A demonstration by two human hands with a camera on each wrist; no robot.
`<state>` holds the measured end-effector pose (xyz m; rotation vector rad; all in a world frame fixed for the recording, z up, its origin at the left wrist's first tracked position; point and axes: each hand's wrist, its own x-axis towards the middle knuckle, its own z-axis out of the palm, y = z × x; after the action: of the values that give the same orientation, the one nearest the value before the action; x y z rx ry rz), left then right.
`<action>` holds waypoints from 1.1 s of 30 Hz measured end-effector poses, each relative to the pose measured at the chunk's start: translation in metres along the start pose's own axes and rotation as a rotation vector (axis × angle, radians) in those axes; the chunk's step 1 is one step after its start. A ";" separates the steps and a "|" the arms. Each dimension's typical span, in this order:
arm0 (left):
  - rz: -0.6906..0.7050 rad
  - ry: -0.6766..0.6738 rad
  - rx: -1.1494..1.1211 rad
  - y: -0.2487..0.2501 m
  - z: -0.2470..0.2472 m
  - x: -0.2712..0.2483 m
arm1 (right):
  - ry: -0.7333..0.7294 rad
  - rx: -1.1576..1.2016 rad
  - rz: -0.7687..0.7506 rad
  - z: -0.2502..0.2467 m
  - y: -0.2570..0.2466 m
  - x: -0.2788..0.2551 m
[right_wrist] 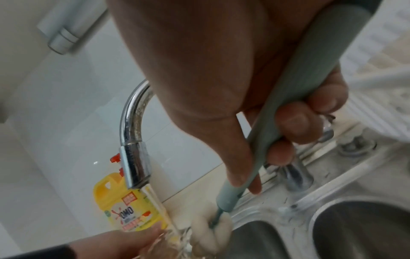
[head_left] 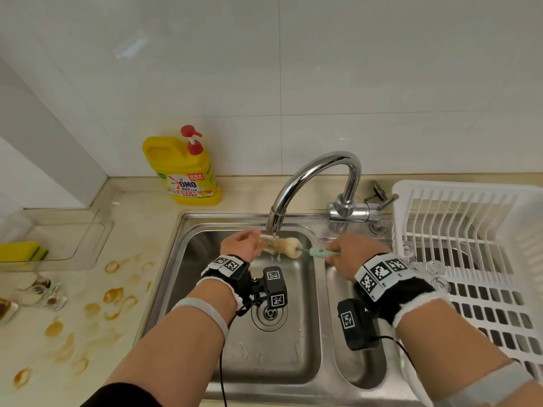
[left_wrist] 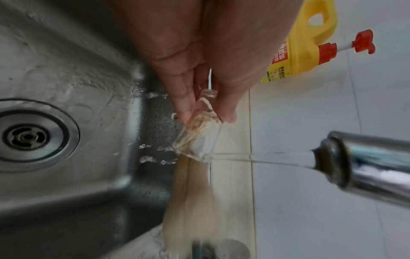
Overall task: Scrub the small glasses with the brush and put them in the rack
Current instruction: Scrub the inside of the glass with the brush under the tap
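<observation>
Centrally, the left hand (head_left: 241,246) pinches a small glass (left_wrist: 197,138) under the running faucet (head_left: 311,183). Right hand (head_left: 351,254) grasps the brush (head_left: 293,250) handle — sponge head at the glass mouth.

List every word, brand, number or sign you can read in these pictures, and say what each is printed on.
"OMO": brand on the front label of the yellow plastic detergent bottle with a red pump.
Chinese characters on that label and on its side: too small and blurred to read.
Black-and-white square coded markers on the black wrist bands: patterns, not readable text.
Nothing readable on the chrome tap, the white plastic rack or the green-handled brush.
</observation>
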<state>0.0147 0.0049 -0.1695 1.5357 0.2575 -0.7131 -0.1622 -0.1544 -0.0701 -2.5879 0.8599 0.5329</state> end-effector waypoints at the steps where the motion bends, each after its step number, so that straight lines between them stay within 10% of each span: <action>1: 0.001 0.015 0.026 0.000 -0.003 0.001 | 0.005 -0.032 0.023 -0.001 0.004 -0.002; 10: -0.343 -0.205 -0.285 0.007 0.001 -0.008 | 0.010 0.100 0.089 -0.011 0.017 -0.018; 21: -0.327 -0.186 -0.215 -0.006 0.006 -0.007 | 0.056 0.150 0.060 -0.019 0.024 -0.038; 33: 0.357 -0.120 0.508 -0.004 -0.004 -0.017 | 0.052 0.136 0.062 -0.020 0.023 -0.048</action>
<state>0.0008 0.0132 -0.1630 1.9429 -0.3080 -0.6056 -0.2077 -0.1573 -0.0358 -2.4681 0.9623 0.4107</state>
